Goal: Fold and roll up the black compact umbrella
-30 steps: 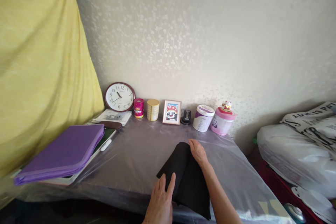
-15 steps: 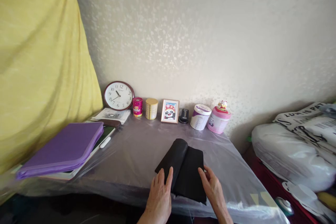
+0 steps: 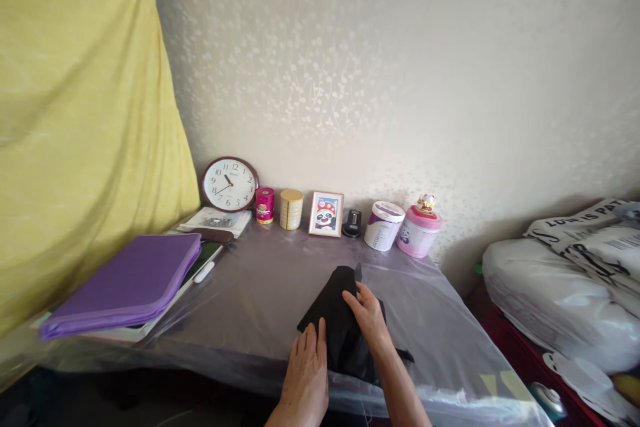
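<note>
A black folded cloth (image 3: 336, 310) lies near the front edge of the table, creased and partly turned over. A thin dark strip sticks out from its right side, and a small corner stands up at its top. Along the lower left edge rests my left hand (image 3: 306, 363), its fingers stretched out on the fabric. My right hand (image 3: 369, 313) is over the upper right part, thumb and fingers closed on an edge of the cloth. My right forearm hides some of the cloth's right side.
Plastic sheeting covers the table (image 3: 260, 300). A purple zip folder (image 3: 125, 277) lies left. Along the wall stand a clock (image 3: 231, 184), a pink can (image 3: 265, 205), a yellow can (image 3: 291, 209), a picture frame (image 3: 326, 213) and two tubs (image 3: 384, 227). Bags (image 3: 555, 287) are piled right.
My right hand has moved from the cloth's right edge up and left, taking hold of the fabric near the top. The cloth's right part is more rumpled. My left hand stays nearly in place.
</note>
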Demonstrator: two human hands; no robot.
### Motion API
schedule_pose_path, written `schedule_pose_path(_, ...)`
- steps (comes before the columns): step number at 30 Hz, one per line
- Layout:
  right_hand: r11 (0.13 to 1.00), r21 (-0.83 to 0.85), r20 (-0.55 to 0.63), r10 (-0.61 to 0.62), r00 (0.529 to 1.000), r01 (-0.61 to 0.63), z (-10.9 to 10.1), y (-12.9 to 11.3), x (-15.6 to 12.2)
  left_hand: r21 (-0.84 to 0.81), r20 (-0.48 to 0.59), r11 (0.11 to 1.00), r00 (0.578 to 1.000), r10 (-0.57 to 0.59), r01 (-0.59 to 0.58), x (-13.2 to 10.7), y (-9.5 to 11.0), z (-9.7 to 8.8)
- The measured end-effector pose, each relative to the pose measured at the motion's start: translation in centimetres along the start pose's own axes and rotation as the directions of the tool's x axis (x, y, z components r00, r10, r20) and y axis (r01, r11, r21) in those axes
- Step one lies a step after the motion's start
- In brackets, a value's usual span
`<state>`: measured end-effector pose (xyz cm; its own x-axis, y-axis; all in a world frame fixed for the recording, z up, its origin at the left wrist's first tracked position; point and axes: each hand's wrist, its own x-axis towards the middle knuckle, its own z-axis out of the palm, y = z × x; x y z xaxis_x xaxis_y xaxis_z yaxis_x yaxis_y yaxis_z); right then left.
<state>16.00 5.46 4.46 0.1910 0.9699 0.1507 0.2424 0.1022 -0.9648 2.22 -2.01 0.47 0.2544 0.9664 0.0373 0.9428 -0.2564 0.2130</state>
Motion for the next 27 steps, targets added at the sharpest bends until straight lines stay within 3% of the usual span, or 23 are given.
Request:
schedule_pose_path(6,0.999,-0.024,0.113,0.027,0.993,-0.025,3.0,1.4,1.8,-0.023,-0.035,0.999,0.998,0.043,-0.044,0.3,-0.7,1.1)
schedule_pose_path(12,0.947,-0.321,0.086,0.040,0.995,-0.010,3.8,2.2,2.4,-0.032,-0.069,0.999,0.997,0.039,-0.042,0.4,-0.9,1.4)
schedule_pose_path(15,0.904,-0.425,0.137,0.020,0.990,0.040,3.7,2.0,2.2,-0.047,-0.091,0.998,0.995,0.046,-0.050,0.3,-1.1,1.4)
schedule_pose_path(19,0.926,-0.353,0.279,-0.033,0.960,0.134,3.6,1.3,1.6,-0.070,-0.184,0.995,0.981,0.063,-0.077,-0.3,-1.9,1.2)
schedule_pose_path(23,0.938,-0.309,0.353,-0.042,0.935,0.159,3.5,0.8,1.3,-0.112,-0.296,0.989,0.953,0.061,-0.098,-0.6,-2.1,-0.3)
schedule_pose_path(27,0.922,-0.333,0.426,-0.042,0.904,0.200,3.4,0.2,1.3,-0.136,-0.327,0.961,0.927,0.186,-0.241,0.2,-1.6,-1.5)
